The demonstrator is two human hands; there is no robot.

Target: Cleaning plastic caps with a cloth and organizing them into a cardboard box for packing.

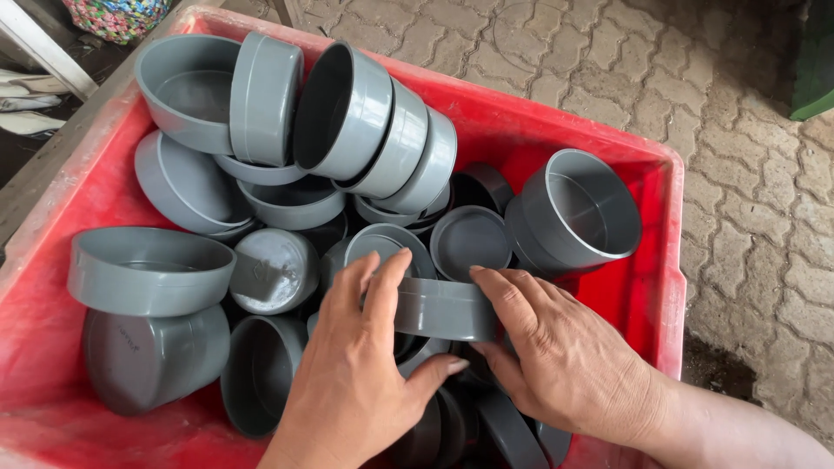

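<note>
A red plastic crate (660, 234) holds several grey round plastic caps. Low in the middle of the crate, both hands close on one grey cap (443, 308) lying on its side. My left hand (352, 373) grips it from the left, fingers over its top and thumb beneath. My right hand (556, 356) holds its right end, fingers lying along the rim. Other caps are piled around and under the hands, some nested, such as the stacked row (382, 135) at the back. A deep cap (578, 208) stands tilted at the right.
The crate rests on a floor of interlocking grey paving stones (747, 130). A colourful woven object (113, 16) and a white bar (43, 48) lie beyond the crate's top left corner. Something dark green (817, 61) shows at the right edge.
</note>
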